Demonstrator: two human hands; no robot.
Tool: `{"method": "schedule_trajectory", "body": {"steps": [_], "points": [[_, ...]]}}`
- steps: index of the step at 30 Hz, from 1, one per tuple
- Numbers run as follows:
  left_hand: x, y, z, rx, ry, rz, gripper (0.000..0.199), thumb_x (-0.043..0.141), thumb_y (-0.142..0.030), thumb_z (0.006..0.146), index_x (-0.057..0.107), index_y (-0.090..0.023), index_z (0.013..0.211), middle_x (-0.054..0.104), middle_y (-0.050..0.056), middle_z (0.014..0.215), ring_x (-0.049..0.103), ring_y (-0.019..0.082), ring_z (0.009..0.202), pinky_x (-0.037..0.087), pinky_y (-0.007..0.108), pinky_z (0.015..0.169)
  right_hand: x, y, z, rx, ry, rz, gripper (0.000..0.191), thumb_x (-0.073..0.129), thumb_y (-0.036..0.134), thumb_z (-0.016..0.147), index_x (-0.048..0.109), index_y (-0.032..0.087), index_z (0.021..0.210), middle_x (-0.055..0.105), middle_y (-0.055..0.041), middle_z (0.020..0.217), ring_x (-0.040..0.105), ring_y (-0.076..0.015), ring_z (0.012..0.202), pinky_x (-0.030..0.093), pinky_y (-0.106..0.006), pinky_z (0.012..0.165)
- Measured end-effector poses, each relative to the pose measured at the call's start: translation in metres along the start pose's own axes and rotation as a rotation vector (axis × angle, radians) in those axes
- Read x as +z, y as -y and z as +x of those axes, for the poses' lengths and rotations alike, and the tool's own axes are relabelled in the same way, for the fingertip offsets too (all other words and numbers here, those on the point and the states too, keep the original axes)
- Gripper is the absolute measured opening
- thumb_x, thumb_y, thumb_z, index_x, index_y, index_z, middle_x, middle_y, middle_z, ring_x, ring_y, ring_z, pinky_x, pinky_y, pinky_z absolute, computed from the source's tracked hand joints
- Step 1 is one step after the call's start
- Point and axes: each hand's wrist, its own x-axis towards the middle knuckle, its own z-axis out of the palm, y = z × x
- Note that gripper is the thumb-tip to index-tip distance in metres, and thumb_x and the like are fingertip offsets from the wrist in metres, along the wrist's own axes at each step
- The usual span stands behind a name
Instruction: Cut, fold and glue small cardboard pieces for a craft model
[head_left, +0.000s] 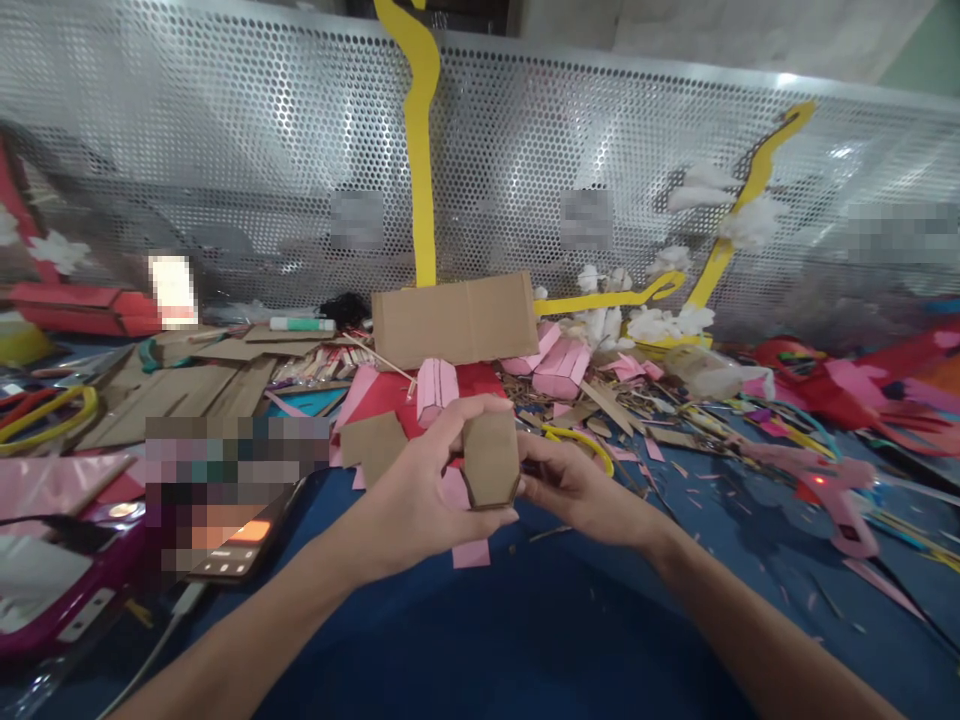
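Observation:
My left hand (420,490) is wrapped around a small brown cardboard piece (491,460) with clipped corners, thumb above and fingers below. At its right edge, the curled fingers of my right hand (577,480) grip the side; their tips are partly hidden. A pink paper strip (471,553) shows below the piece; whether it is attached I cannot tell. Just behind stands a small pink paper-covered box (437,388) on red paper (480,379). A flat cardboard offcut (371,447) lies left of the held piece.
A pink glue gun (825,480) with a lit red light lies at right. Left are a phone (247,530) with a cable, yellow-handled scissors (52,418) and a glue stick (302,324). Behind, a cardboard panel (454,318) stands below a yellow wavy strip (421,150), before a perforated metal screen (510,150).

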Motion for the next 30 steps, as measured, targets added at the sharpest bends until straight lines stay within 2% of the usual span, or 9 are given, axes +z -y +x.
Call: {"method": "schedule_trajectory", "body": {"steps": [7,18,25,30], "points": [[-0.0024,0.0003,0.0004,0.038,0.006,0.032,0.079,0.084,-0.016,0.077,0.042,-0.037,0.141,0.06,0.003,0.128,0.064,0.024,0.116,0.05,0.039,0.104,0.0002,0.0023,0.0005,0.031,-0.012,0.09,0.034,0.06,0.05,0.1,0.069,0.019,0.112,0.068,-0.0057,0.099,0.061,-0.0212,0.093,0.052,-0.035,0.089],[-0.0022,-0.0001,0.0004,0.025,0.017,0.027,0.077,0.085,-0.019,0.076,0.045,-0.034,0.139,0.064,0.003,0.118,0.066,0.024,0.111,0.051,0.04,0.103,0.0005,0.001,0.0004,0.029,-0.006,0.102,0.035,0.061,0.052,0.099,0.069,0.02,0.11,0.068,-0.0058,0.098,0.062,-0.0223,0.095,0.051,-0.037,0.092],[-0.0006,0.0016,0.0007,0.037,-0.014,0.012,0.076,0.085,-0.019,0.077,0.045,-0.034,0.14,0.063,0.004,0.125,0.065,0.024,0.113,0.051,0.039,0.103,-0.0004,0.005,0.0011,0.023,-0.014,0.123,0.026,0.061,0.045,0.1,0.067,0.02,0.103,0.063,-0.0038,0.097,0.059,-0.0203,0.092,0.048,-0.037,0.095],[0.0011,0.0012,0.0004,0.025,-0.037,-0.011,0.075,0.085,-0.021,0.077,0.046,-0.034,0.139,0.062,0.004,0.129,0.065,0.023,0.114,0.052,0.038,0.103,-0.0005,0.006,0.0015,0.018,-0.021,0.113,0.028,0.06,0.047,0.1,0.066,0.02,0.102,0.062,-0.0047,0.099,0.058,-0.021,0.094,0.048,-0.037,0.095]]}}
